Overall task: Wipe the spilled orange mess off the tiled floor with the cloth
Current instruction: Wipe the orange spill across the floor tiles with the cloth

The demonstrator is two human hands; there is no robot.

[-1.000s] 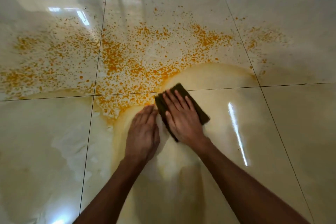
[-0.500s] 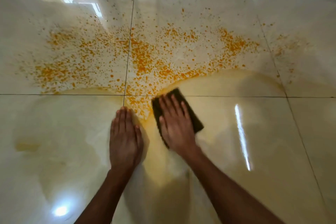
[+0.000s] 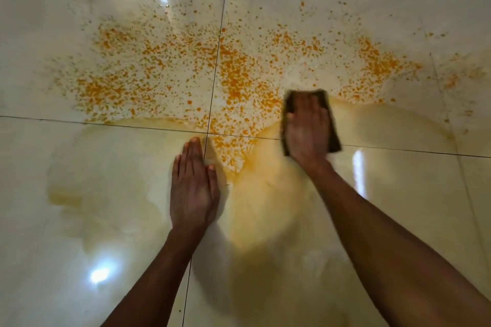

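So we've got our right hand pressed flat, fingers straight, on the dark brown folded cloth right of centre, at the lower edge of the speckled orange spill. Left hand sits flat on the glossy cream tiled floor at centre, fingers together, probably just bracing us. Most of the mess across the upper frame isn't wiped yet, only smeared below.

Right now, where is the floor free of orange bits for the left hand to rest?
Free: the smeared tile left of the left hand, and the tile right of the cloth. Crowded: the orange mess beyond both hands, with a wedge between them.
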